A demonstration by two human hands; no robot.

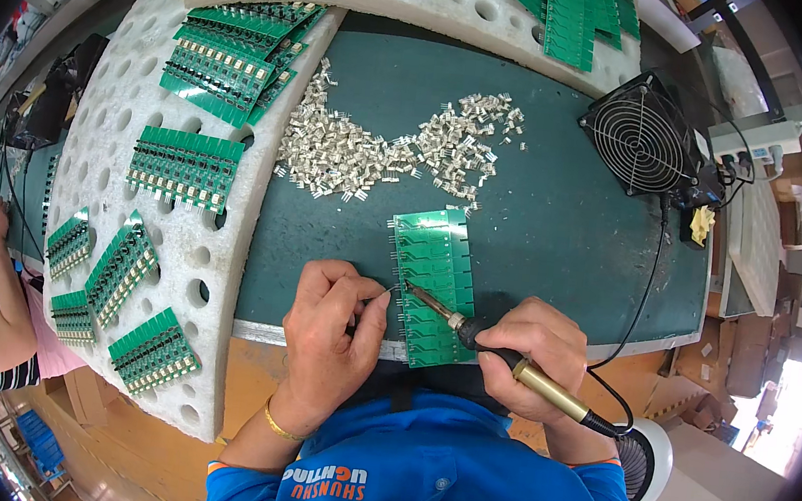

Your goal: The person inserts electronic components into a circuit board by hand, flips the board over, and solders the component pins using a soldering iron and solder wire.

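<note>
A soldering iron with a black grip and brass-coloured handle is held in my right hand. Its tip touches or nearly touches the left part of a green circuit board panel, which lies at the table's front edge with white connectors along its left side. My left hand is closed, thumb and forefinger pinching a thin solder wire whose end reaches toward the iron's tip. Beyond the panel, small white connectors lie in a loose heap on the dark green tabletop.
White foam boards with holes stand left and far, bearing populated circuit boards and bare green panels. A black fan stands far right. The iron's cable runs along the right. Another person's arm shows far left.
</note>
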